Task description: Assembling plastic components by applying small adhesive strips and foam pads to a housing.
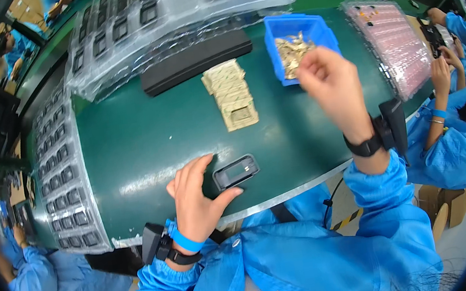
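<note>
A small dark plastic housing (228, 176) lies on the green table in front of me. My left hand (194, 201) is beside it, thumb and fingers spread around its left and near sides, gripping nothing. At the near edge of a blue bin (316, 29), my right hand (331, 80) is raised with its fingertips pinched together. Whatever those fingers may hold is too small to make out. Thin gold-coloured pieces (291, 51) lie heaped in the bin, partly covered by the right hand.
Beyond the housing lies a stack of beige printed sheets (231, 96), with a long black block (194, 63) behind. Plastic-wrapped trays of dark parts (117, 52) line the far side; another such tray (62, 172) stands left. Pink trays (389, 45) are at right, near a co-worker's hands (446, 70).
</note>
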Available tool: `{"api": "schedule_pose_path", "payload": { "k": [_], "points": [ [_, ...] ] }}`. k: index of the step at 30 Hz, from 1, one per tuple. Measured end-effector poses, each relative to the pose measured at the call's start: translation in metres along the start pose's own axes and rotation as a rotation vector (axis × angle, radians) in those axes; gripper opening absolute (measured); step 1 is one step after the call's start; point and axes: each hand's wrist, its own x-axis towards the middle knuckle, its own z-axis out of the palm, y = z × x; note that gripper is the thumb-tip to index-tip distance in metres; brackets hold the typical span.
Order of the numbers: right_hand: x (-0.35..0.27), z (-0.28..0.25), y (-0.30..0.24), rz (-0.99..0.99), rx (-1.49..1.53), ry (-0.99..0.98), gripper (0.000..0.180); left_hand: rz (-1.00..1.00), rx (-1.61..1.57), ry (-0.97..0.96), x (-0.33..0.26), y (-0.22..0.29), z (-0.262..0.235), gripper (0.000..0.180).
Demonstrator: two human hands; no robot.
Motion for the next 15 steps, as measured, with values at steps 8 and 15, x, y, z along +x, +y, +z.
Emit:
{"api": "schedule_pose_path", "payload": {
  "k": [8, 15],
  "points": [
    [-0.062, 0.055, -0.010, -0.191, -0.003, -0.553, 0.017, 0.102, 0.095, 0.155, 0.010, 0.004, 0.030, 0.023],
    [-0.065, 0.059, -0.012, -0.164, -0.044, -0.592, 0.010, 0.073, 0.104, 0.169, 0.011, -0.002, 0.025, 0.006]
  ]
}}
